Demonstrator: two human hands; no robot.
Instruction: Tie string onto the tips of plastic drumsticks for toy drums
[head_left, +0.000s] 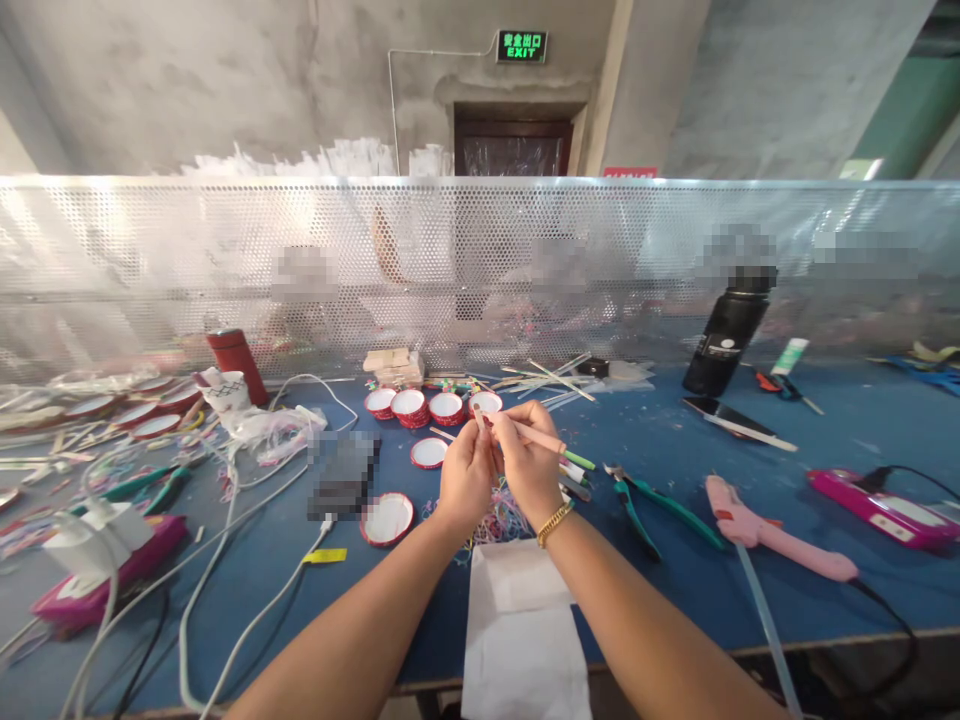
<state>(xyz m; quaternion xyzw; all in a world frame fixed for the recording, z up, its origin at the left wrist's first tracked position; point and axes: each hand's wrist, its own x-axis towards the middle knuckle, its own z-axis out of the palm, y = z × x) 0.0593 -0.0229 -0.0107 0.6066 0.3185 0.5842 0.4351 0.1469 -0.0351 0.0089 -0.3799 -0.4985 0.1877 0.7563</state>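
Note:
Both of my hands meet over the middle of the table. In my right hand (531,465) is a pale pink pen-like stick (541,437), slanting down to the right. The fingers of my left hand (465,475) pinch a small pale strip (478,412) whose kind I cannot make out. Just behind the fingers stand stacks of red-rimmed white round lids (410,402). A single lid (429,453) lies left of my left hand, and another lid (388,519) lies nearer. Below the hands is a heap of coloured thread scraps (504,520).
A white paper sheet (525,640) hangs over the front edge. Teal-handled pliers (667,507), a pink glue gun (780,535) and a black bottle (726,340) are on the right. White cables (232,500) and a blurred dark device (343,475) lie left. A perforated metal screen (420,250) runs behind.

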